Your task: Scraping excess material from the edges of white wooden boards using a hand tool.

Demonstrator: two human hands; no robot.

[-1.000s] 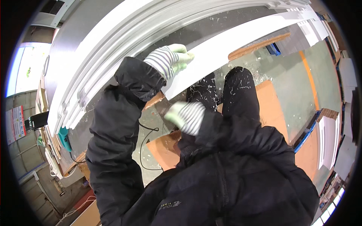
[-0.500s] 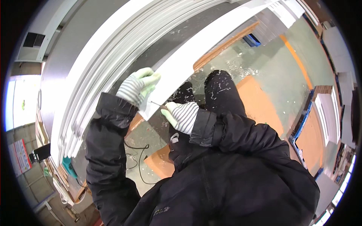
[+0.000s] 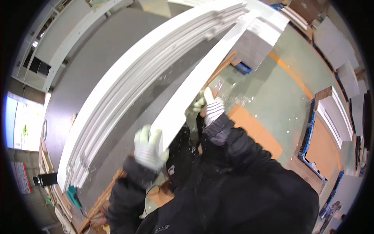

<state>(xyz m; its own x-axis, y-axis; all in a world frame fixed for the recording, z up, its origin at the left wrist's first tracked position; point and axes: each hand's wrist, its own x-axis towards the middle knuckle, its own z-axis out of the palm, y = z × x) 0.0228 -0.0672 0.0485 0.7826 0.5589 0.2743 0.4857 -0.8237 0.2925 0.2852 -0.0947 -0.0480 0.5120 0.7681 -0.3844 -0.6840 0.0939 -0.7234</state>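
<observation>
Your left hand (image 3: 150, 150), in a pale glove with a striped back, curls around the left end of a long white board (image 3: 194, 85), its fingers lying over the board's face. Your right hand (image 3: 210, 107), gloved the same way, is half-closed at the board's edge on your side, farther along, with its thumb raised. A slim brownish item (image 3: 217, 89) shows just beside that thumb; it is too blurred to tell whether you pinch it, or whether the curled fingers press on the board.

The board runs along the near edge of the dark grey tabletop (image 3: 105, 46), its left end reaching toward your body. Farther in from that edge, a bundle of long white ridged strips (image 3: 128, 78) lies lengthwise, with a bare grey band between it and the board. At the tabletop's left end you have a teal tool (image 3: 73, 196) just beside the ends of the strips, and a black boxy object (image 3: 46, 179) near it.

Below the near edge, a brown cardboard sheet (image 3: 255, 132) lies on the green floor (image 3: 286, 101), which carries an orange line (image 3: 292, 72). White panels (image 3: 333, 117) are stacked off to your right.
</observation>
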